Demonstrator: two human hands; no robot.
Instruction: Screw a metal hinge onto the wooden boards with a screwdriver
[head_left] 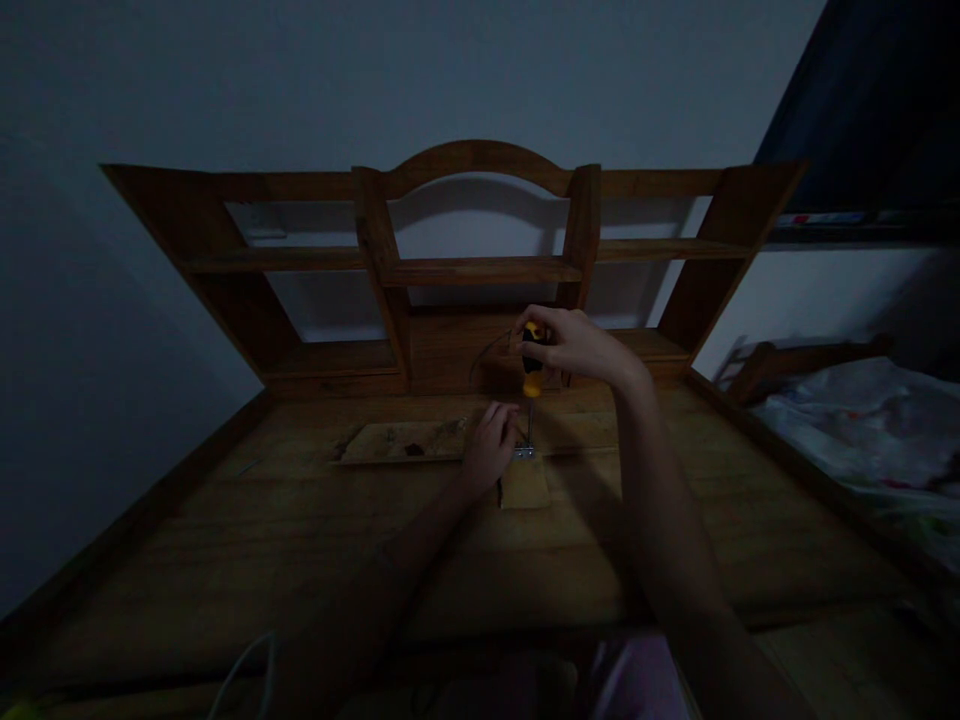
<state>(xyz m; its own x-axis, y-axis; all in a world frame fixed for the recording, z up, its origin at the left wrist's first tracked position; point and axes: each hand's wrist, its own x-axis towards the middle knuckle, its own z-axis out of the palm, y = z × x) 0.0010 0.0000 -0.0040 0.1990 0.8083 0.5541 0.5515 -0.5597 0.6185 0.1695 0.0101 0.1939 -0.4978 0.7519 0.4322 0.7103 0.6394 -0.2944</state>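
Observation:
My right hand [566,342] is closed around the yellow and black handle of a screwdriver [533,384], held upright with its shaft pointing down. Its tip meets a small metal hinge [524,452], or close to it; the exact contact is too dark to make out. The hinge lies where a long wooden board [409,440] meets a small pale wooden piece [525,488]. Just left of the hinge, my left hand [493,442] grips the long board, fingers bent over it and the thumb side near the hinge. The fingertips are partly hidden in shadow.
All this lies on a wooden desk top [300,540] with a raised rim. A wooden shelf unit [480,270] stands along its back against the wall. A pale cable [244,665] hangs at the front left. Plastic-covered items [862,415] lie on the right, beyond the desk.

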